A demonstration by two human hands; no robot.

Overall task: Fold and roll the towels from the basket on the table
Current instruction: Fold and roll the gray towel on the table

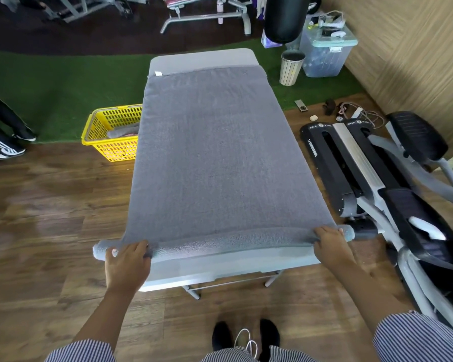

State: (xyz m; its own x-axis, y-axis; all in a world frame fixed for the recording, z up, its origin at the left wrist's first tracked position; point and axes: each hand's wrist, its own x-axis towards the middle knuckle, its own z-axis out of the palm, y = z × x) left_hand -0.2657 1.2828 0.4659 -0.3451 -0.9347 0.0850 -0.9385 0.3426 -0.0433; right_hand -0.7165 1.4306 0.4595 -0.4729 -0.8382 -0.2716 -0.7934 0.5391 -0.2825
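While the roll is only a turn or so thick, the job counts as barely begun; entries run left to right.

Yellow perforated plastic basket: on the floor just beside the table's left edge, toward the far end. At least one more grey folded towel lies inside, still to be done.

Left hand: at the near left corner of the table, fingers curled over the rolled end of the towel, gripping it.

Long grey terry towel: laid flat down the length of the grey folding table, covering it from near edge almost to the far edge, where a bare strip of tabletop shows. It looks already folded lengthwise to table width, though the layers cannot be told apart. Its near end is wound into a thin roll lying across the near edge, its tips overhanging both near corners.

Right hand: at the near right corner, fingers bent over the roll, holding it.

Remaining, as judged: nearly the whole towel's length to be rolled toward the far edge, then the basket's contents. No finished rolls are in view.

Black-and-grey exercise machine: on the floor just beside the table's right edge.
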